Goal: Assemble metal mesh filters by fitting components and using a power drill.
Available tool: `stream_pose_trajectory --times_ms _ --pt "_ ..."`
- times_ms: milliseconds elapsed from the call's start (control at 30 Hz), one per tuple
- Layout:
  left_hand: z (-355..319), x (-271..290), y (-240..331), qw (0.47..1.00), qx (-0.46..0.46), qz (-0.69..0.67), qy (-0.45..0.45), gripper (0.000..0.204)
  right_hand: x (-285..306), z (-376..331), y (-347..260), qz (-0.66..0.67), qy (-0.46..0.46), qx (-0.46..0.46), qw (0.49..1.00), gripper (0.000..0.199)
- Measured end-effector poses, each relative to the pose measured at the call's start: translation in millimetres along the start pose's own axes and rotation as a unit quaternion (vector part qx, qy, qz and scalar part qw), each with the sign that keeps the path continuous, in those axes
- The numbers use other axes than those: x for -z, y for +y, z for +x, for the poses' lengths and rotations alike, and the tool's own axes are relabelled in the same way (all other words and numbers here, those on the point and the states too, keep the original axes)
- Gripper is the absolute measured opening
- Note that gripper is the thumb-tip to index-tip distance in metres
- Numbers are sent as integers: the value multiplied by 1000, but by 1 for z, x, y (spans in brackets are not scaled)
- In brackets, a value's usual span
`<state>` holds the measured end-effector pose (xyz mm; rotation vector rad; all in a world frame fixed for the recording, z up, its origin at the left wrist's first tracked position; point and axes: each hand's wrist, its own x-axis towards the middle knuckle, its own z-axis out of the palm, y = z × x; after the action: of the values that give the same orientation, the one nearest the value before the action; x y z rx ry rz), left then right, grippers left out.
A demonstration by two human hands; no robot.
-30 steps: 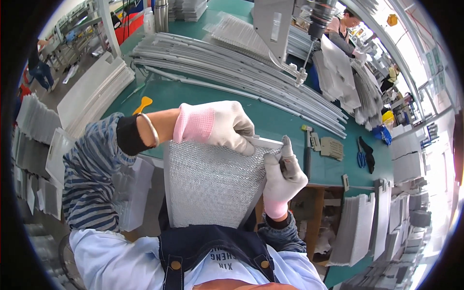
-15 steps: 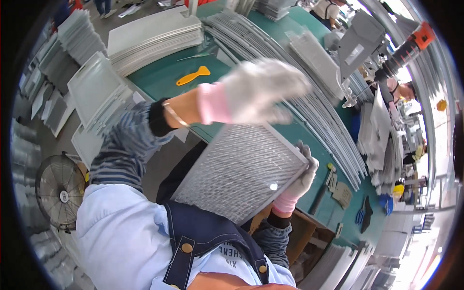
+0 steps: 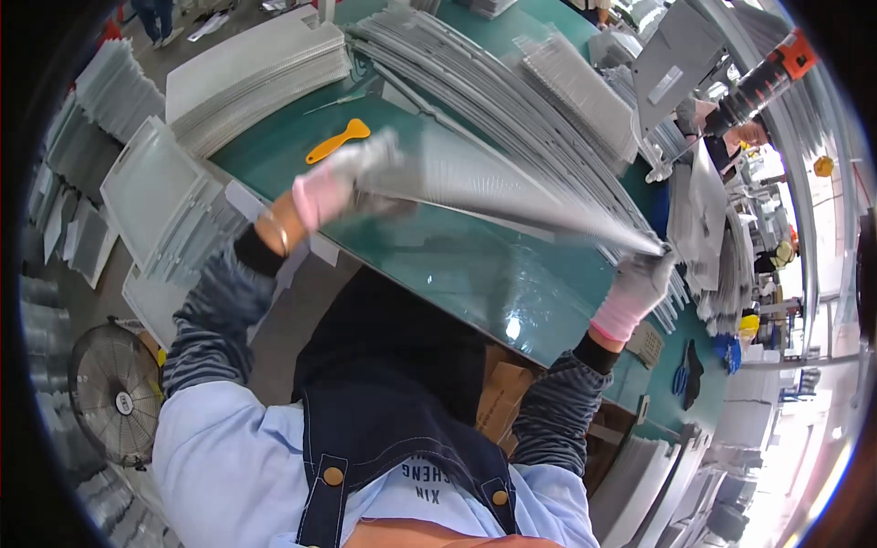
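A grey framed mesh panel (image 3: pixel 521 196), smeared by motion, is held tilted above the green worktable (image 3: pixel 402 256). Its left end is gripped by my left hand (image 3: pixel 352 173), in a white and pink glove; blur hides that hand's exact finger positions. At the other end my right hand (image 3: pixel 645 281), gloved the same way, is closed round the panel's corner. A yellow scraper (image 3: pixel 338 142) lies on the table just beyond my left hand. Long grey metal strips (image 3: pixel 484 78) lie in a bundle behind the panel.
A stack of pale panels (image 3: pixel 256 78) stands at the table's far left. An orange and black power screwdriver (image 3: pixel 763 82) hangs at the right, near a grey plate (image 3: pixel 676 68). Blue-handled scissors (image 3: pixel 681 379) lie at the right. A floor fan (image 3: pixel 119 393) stands at my left.
The mesh panel has gone from leaning against my body to over the table. My left hand, free before, now grips its left end; my right hand has moved forward and right.
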<state>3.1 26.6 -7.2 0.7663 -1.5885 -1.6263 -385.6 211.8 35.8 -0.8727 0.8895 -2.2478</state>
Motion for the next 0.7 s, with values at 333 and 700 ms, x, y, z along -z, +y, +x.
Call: stream_pose_trajectory --times_ms 333,700 --pt "52 -118 60 762 -532 370 -20 36 -78 -94 57 -264 24 209 941 15" --pt "31 -142 47 760 -437 480 -30 50 25 -34 15 -522 -99 -142 835 22"
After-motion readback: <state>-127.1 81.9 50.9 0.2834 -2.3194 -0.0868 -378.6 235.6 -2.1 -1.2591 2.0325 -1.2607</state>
